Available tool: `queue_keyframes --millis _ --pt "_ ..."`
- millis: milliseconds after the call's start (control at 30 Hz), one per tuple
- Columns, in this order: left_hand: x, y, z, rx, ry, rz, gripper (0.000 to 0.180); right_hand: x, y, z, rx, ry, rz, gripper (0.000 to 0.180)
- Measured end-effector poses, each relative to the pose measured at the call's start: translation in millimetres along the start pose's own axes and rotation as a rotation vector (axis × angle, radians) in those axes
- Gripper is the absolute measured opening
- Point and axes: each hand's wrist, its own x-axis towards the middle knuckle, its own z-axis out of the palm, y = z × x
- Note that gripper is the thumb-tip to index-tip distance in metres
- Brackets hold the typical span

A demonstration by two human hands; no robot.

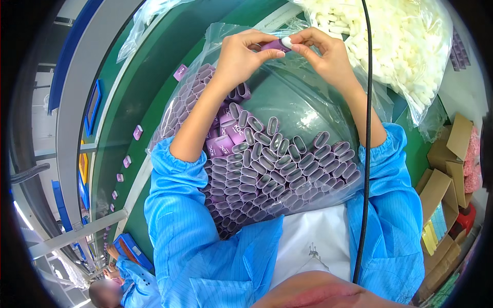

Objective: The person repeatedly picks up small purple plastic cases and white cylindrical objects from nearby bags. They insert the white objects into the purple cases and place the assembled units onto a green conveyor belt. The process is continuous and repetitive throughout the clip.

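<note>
My left hand (240, 54) grips a purple oval tube shell (273, 45) by its side. My right hand (323, 51) pinches a small white plug (286, 42) at the tube's open end, fingertips touching it. Both hands are raised over a clear plastic bag (303, 97) that lies on my lap. The bag is filled with several more purple tube shells (277, 164), most standing with their open ends up. Blue sleeves cover both forearms from the elbows down.
A second clear bag full of white plugs (390, 41) lies at the upper right. A green conveyor belt (138, 92) on the left carries single purple shells (137, 132). Cardboard boxes (447, 174) stand at the right. Another person in blue (123, 280) works at the lower left.
</note>
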Motion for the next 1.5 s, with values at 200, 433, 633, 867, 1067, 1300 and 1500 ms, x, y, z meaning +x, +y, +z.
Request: queue_keyframes --millis 200,433,633,867,1067,1300,1500 --pt "-2 6 2 0.045 0.043 -0.006 0.030 5 -11 -5 -0.184 0.008 -0.225 0.012" --pt "-4 6 8 0.051 0.063 0.078 0.028 1 -15 -4 -0.142 0.022 -0.223 0.013" --pt "-5 2 7 0.156 0.089 0.296 0.024 1 -19 -2 -0.201 0.070 -0.353 0.010" --pt "-4 -4 8 0.190 0.091 0.360 0.023 -5 -25 9 -0.157 0.134 -0.174 0.011" --pt "-4 0 8 -0.407 -0.007 -0.012 0.024 0 -18 3 -0.079 0.092 -0.296 0.017" --pt "-1 -4 -3 -0.398 -0.135 -0.073 0.026 2 -26 -9 -0.135 0.053 -0.372 0.014" --pt "1 -12 -12 -0.433 -0.278 -0.078 0.025 -2 -36 -10 -0.158 -0.058 -0.414 0.015"
